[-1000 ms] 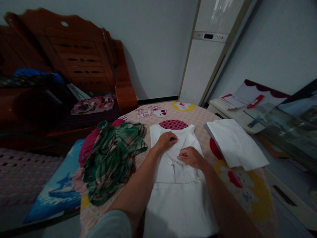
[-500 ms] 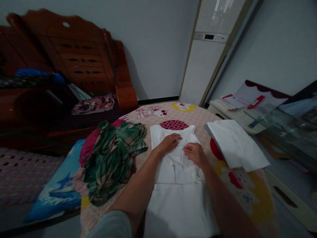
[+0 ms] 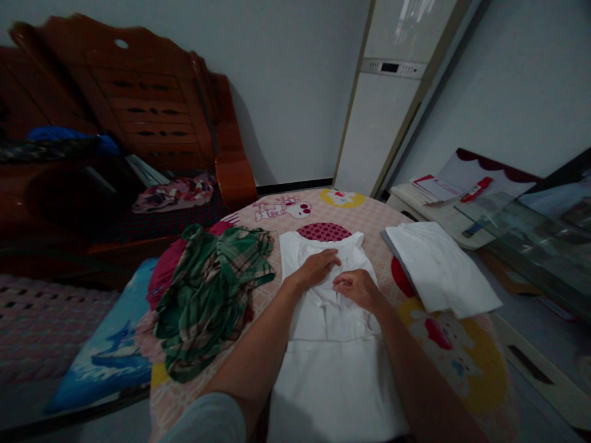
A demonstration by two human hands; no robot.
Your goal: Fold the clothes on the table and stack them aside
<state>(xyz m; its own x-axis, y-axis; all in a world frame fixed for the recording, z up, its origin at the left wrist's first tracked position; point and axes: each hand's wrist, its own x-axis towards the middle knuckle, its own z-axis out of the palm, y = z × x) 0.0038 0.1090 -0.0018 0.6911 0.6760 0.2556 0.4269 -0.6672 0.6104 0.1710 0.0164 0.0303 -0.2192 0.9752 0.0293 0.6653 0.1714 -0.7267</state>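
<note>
A white sleeveless dress (image 3: pixel 339 363) lies spread out on the round table, its neckline at the far end and a seam across the waist. My left hand (image 3: pixel 319 268) rests on the upper front, fingers stretched out over the cloth. Beside it, slightly nearer to me, my right hand (image 3: pixel 356 288) is over the chest part with fingers loosely bent and a little apart. No cloth shows between them. Small creases run down the bodice below my hands.
A heap of green plaid clothing (image 3: pixel 207 301) lies left on the patterned tablecloth (image 3: pixel 360 215). Folded white cloth (image 3: pixel 438 267) is at the right edge. A wooden chair (image 3: pixel 143 111) and blue cushion (image 3: pixel 115 344) stand left; a glass-topped stand (image 3: pixel 530 240) is at right.
My right hand has moved a little left toward my left hand, and the raised fold of white cloth at its fingertips has gone flat. The left hand has barely moved.
</note>
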